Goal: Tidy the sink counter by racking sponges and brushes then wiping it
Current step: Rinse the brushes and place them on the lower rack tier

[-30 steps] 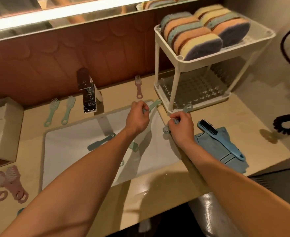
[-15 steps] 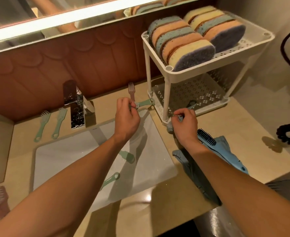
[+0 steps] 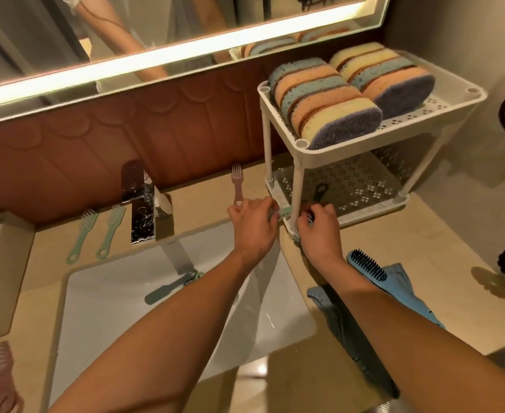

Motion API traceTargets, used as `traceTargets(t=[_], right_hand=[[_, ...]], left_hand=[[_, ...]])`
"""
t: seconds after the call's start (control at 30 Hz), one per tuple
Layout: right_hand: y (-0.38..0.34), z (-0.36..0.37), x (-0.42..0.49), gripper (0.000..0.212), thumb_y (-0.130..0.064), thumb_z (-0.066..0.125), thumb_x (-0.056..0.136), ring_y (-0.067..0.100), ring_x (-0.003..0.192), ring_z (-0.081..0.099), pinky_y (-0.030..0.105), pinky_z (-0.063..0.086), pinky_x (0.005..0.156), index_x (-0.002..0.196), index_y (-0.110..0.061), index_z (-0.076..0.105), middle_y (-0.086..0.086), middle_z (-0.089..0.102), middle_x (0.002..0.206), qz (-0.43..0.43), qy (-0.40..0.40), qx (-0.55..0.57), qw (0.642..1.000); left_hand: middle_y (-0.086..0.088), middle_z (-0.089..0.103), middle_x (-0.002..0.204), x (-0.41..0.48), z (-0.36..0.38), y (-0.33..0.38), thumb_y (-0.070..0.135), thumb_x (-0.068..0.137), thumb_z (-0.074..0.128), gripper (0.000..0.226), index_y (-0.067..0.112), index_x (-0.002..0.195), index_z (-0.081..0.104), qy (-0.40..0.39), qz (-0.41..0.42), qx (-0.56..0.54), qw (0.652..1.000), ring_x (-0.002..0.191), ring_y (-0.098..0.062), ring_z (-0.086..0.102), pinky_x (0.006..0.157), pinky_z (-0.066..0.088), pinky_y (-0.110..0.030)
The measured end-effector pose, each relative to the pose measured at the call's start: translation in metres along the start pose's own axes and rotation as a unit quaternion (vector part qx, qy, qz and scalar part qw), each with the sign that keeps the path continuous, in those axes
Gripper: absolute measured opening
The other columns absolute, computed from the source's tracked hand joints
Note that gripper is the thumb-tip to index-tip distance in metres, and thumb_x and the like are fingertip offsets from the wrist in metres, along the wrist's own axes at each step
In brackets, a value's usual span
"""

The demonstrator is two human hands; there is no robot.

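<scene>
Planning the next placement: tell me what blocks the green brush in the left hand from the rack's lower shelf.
Only the rack's front post stands between the green brush in the left hand and the lower shelf; nothing else visible.

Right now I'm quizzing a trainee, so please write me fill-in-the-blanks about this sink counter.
1. The multicoloured oval sponges stand on the white plastic rack's ___ shelf.
2. The blue plastic brush with black bristles lies on a blue ___.
3. Two mint-green plastic brushes lie ___ of the chrome tap.
Missing: top; cloth; left
</scene>
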State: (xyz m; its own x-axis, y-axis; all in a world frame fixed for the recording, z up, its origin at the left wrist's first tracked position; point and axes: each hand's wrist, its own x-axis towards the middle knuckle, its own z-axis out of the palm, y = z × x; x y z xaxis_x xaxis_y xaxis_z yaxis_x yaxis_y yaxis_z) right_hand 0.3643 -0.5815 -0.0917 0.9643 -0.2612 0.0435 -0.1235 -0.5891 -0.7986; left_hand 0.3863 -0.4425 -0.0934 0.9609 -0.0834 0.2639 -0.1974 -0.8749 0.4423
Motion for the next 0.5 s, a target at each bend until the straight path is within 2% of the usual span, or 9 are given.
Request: traceTargets(t=[0.13, 0.23, 0.33, 0.43, 0.5], right_hand=[[0.004, 0.001, 0.007, 0.018, -0.016, 0.051, 0.102, 0.021, 0.091, 0.056, 0.017, 0.043, 0.077, 0.105, -0.008, 0.066, 0.006, 0.047, 0.111, 0.001, -0.008, 0.017, 1.0], [0.01, -0.001, 0.017, 0.019, -0.015, 0.053, 0.1, 0.019, 0.096, 0.055, 0.029, 0.046, 0.09, 0.111, -0.01, 0.068, 0.005, 0.048, 0.117, 0.024, 0.002, 0.028, 0.999], [0.017, -0.002, 0.026, 0.017, -0.016, 0.058, 0.098, 0.019, 0.101, 0.058, 0.033, 0.049, 0.095, 0.111, -0.015, 0.068, 0.006, 0.052, 0.12, 0.026, -0.005, 0.032, 0.999], [0.022, -0.001, 0.038, 0.015, -0.015, 0.064, 0.093, 0.023, 0.098, 0.063, 0.042, 0.056, 0.092, 0.108, -0.019, 0.068, 0.007, 0.061, 0.111, 0.02, -0.007, 0.035, 0.999], [0.021, 0.002, 0.045, 0.016, -0.017, 0.068, 0.091, 0.025, 0.096, 0.065, 0.044, 0.059, 0.086, 0.106, -0.02, 0.066, 0.006, 0.066, 0.104, 0.025, -0.017, 0.05, 0.998]], left_hand=[[0.005, 0.067, 0.104, 0.018, 0.009, 0.002, 0.029, 0.1, 0.055, 0.009, 0.032, 0.106, 0.061, -0.023, 0.026, 0.021, 0.999, 0.101, -0.019, 0.043, 0.084, 0.029, -0.041], [0.003, 0.063, 0.111, 0.032, 0.018, 0.002, 0.031, 0.1, 0.055, 0.016, 0.033, 0.115, 0.063, -0.042, 0.021, 0.026, 0.999, 0.106, -0.021, 0.043, 0.087, 0.03, -0.04], [0.005, 0.065, 0.115, 0.046, 0.024, 0.002, 0.033, 0.098, 0.058, 0.012, 0.033, 0.108, 0.063, -0.048, 0.033, 0.018, 0.998, 0.108, -0.021, 0.045, 0.084, 0.021, -0.035], [0.006, 0.068, 0.107, 0.059, 0.031, 0.005, 0.034, 0.097, 0.059, 0.005, 0.033, 0.1, 0.063, -0.046, 0.036, 0.021, 0.998, 0.103, -0.022, 0.048, 0.082, 0.023, -0.035], [0.003, 0.069, 0.097, 0.065, 0.033, 0.006, 0.032, 0.097, 0.059, 0.006, 0.031, 0.093, 0.064, -0.047, 0.039, 0.026, 0.998, 0.091, -0.021, 0.048, 0.078, 0.03, -0.035]])
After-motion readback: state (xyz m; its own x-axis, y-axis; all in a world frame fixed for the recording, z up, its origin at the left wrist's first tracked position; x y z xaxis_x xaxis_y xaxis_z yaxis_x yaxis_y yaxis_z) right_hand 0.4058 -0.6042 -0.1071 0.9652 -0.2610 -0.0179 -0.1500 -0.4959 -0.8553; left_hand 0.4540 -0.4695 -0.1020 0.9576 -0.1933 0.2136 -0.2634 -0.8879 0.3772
